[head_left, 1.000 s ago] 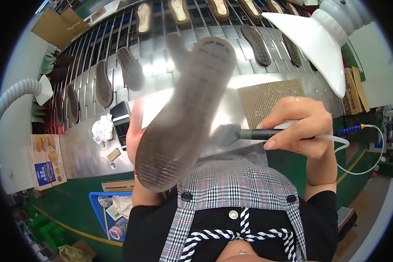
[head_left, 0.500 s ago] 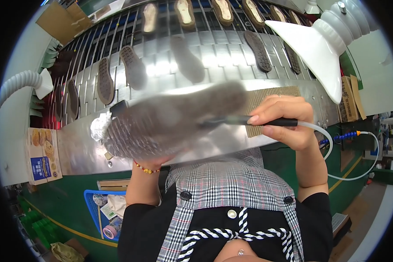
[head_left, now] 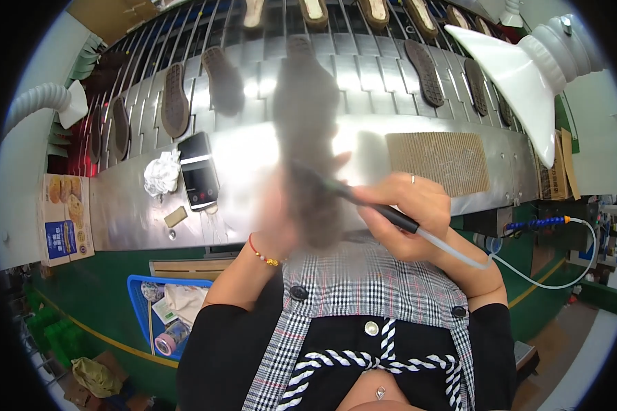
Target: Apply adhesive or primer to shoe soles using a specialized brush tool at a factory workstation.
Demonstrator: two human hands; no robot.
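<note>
A dark grey-brown shoe sole (head_left: pixel 307 113), smeared by motion, stands lengthwise before me above the metal bench. Its near end is in my left hand (head_left: pixel 274 209), which is closed around it and blurred too. My right hand (head_left: pixel 415 205) grips a black pen-like applicator (head_left: pixel 393 217) with a clear tube (head_left: pixel 452 252) running from its back end. The applicator's tip points at the near part of the sole; blur hides whether it touches. Beyond the bench, more soles (head_left: pixel 175 103) lie on the slatted metal conveyor (head_left: pixel 363 82).
On the bench (head_left: pixel 116 212) lie a phone (head_left: pixel 199 181), crumpled white tissue (head_left: pixel 162 173), a small tan block (head_left: pixel 175 217) and a ribbed cardboard piece (head_left: pixel 439 161). White hoods (head_left: pixel 514 82) flank the conveyor. A blue basket (head_left: pixel 140 308) stands low at left.
The sole has swung from lying crosswise to pointing away from me, uncovering the phone and tan block. My right hand has moved left and nearer with the applicator.
</note>
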